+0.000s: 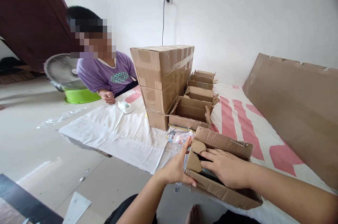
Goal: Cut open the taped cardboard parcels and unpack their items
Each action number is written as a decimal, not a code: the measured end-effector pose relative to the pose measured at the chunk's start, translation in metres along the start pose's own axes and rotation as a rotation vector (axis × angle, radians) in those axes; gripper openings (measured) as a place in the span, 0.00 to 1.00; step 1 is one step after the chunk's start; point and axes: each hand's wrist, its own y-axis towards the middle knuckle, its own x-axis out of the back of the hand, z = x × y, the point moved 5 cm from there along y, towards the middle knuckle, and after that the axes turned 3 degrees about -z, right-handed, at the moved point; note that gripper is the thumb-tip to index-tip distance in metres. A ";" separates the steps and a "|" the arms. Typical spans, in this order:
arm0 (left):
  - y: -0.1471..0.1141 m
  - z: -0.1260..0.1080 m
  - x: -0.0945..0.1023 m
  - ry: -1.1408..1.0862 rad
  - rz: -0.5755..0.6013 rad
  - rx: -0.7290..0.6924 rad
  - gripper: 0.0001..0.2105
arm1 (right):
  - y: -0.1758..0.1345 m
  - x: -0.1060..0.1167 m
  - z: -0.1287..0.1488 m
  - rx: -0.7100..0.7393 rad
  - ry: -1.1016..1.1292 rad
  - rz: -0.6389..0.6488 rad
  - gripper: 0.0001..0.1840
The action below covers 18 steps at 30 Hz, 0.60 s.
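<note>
A small cardboard box (224, 190) with its top flaps up stands at the near edge of the cloth-covered table. My left hand (176, 167) wraps round its left end, thumb on the near side and fingers at the far corner. Inside the box lies my right hand (224, 167), its fingers stretched out and slightly apart toward the left end flap. Under the palm, something dark with a shiny, clear-looking surface (212, 175) shows in part; its kind is hidden. Just beyond the box lies a printed plastic packet (180, 136).
Several opened cardboard boxes (190, 109) line up behind, beside a tall taped carton stack (173, 76). A big cardboard sheet (293, 104) leans at right. Another person (111, 71) sits at left near a white object (125, 107) and a fan (64, 71).
</note>
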 end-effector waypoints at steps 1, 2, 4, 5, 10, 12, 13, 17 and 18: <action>0.000 0.000 0.000 0.000 -0.002 -0.008 0.70 | -0.001 0.004 0.000 0.007 -0.039 -0.039 0.30; 0.000 0.000 0.000 0.006 -0.009 -0.012 0.70 | -0.001 0.008 0.001 0.016 -0.070 -0.083 0.32; 0.000 0.002 0.000 0.025 -0.037 -0.010 0.71 | 0.000 0.015 0.003 0.023 -0.094 -0.149 0.34; 0.000 0.003 0.000 0.035 -0.050 -0.004 0.71 | 0.004 0.016 0.003 0.015 -0.095 -0.157 0.34; 0.000 0.010 -0.006 0.020 0.025 0.047 0.50 | 0.029 0.009 0.010 0.013 -0.122 -0.115 0.34; 0.000 0.006 -0.005 0.009 0.036 0.027 0.45 | 0.032 0.010 0.015 0.018 -0.149 -0.155 0.33; 0.001 0.004 -0.004 0.015 0.028 0.014 0.46 | 0.030 0.011 0.016 0.003 -0.163 -0.168 0.31; 0.003 -0.004 0.000 0.076 -0.022 0.021 0.56 | 0.008 -0.002 -0.002 -0.224 -0.173 -0.030 0.19; 0.004 -0.004 0.001 0.092 -0.029 0.033 0.58 | 0.001 -0.012 -0.011 -0.297 -0.163 0.046 0.19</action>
